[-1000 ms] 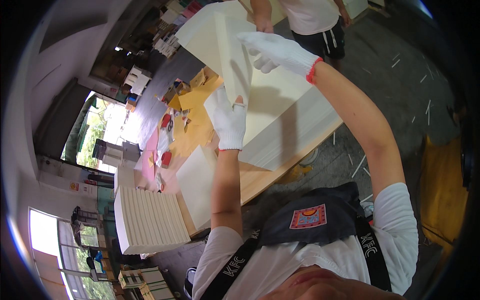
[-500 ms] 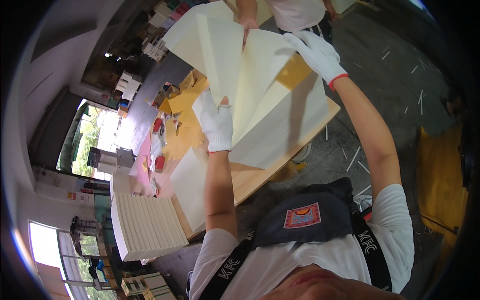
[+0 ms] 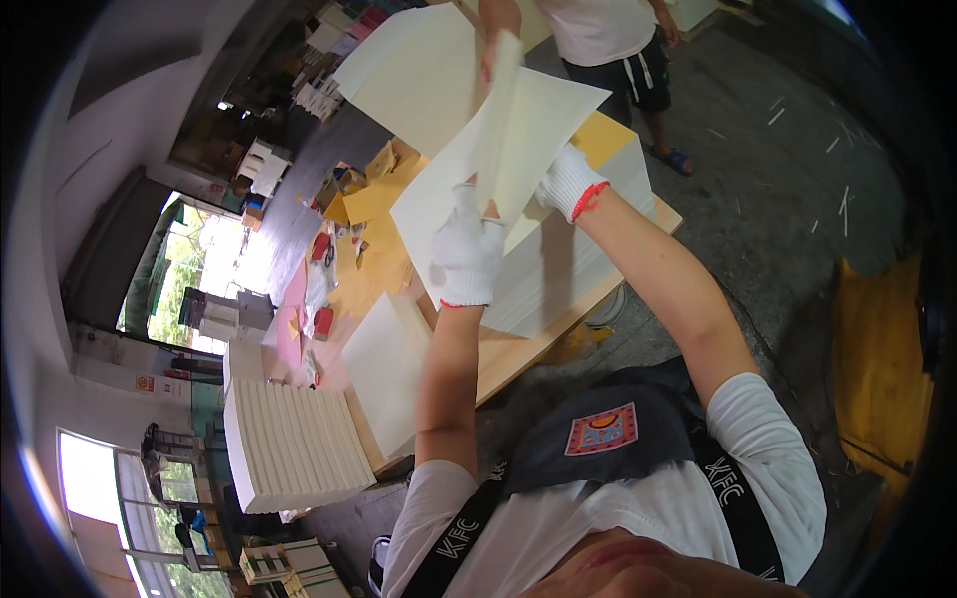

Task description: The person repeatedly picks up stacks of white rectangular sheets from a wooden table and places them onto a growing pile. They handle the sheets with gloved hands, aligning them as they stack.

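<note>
Large cream paper sheets (image 3: 553, 112) are lifted and curled up over a tall paper stack (image 3: 603, 224) on the wooden table. My left hand (image 3: 469, 254), in a white glove with bare fingertips showing, is closed on the near edge of the raised sheets, thumb on top. In a white glove with a red cuff, my right hand (image 3: 570, 184) reaches in at the right side of those sheets. Its fingers are hidden behind the paper. A yellow sheet (image 3: 603, 140) lies on the far right part of the stack.
Another person (image 3: 598, 30) stands across the table, one arm by the far paper. A smaller white stack (image 3: 384, 359) and a thick ridged stack (image 3: 294, 444) sit at the left. Yellow scraps (image 3: 369, 269) and red items (image 3: 322, 322) lie on the table (image 3: 508, 364); paper strips litter the floor.
My right hand has come down and left from the far right corner to the sheets' side. My left hand has shifted right, and the raised sheets have curled over to the right.
</note>
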`<state>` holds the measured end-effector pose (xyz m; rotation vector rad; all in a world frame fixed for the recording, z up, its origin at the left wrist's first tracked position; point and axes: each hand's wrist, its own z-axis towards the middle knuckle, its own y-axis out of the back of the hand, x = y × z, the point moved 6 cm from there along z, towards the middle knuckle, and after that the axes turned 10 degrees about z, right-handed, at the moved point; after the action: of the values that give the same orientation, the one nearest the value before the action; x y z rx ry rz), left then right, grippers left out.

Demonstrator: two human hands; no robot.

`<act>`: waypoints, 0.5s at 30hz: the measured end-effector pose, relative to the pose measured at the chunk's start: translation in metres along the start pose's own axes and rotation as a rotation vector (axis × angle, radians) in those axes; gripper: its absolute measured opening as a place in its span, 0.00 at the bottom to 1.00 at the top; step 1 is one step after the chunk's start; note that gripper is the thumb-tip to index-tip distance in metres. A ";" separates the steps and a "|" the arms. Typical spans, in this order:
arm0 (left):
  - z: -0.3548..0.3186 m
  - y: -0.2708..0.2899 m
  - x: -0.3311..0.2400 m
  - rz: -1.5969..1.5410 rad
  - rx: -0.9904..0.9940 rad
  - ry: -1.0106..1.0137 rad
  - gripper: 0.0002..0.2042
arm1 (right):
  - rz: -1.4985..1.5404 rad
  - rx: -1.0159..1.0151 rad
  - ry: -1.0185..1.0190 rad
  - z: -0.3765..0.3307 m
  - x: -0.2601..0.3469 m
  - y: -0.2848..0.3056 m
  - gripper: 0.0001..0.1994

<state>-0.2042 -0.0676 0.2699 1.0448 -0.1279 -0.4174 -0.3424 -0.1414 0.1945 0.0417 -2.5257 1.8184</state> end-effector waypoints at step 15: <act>0.028 -0.045 -0.045 0.166 -0.065 -0.165 0.29 | 0.256 0.486 -0.117 0.053 -0.004 0.014 0.17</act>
<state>-0.2664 -0.0919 0.2499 0.9278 -0.3442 -0.3539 -0.3390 -0.1868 0.1639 -0.1777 -2.1714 2.5601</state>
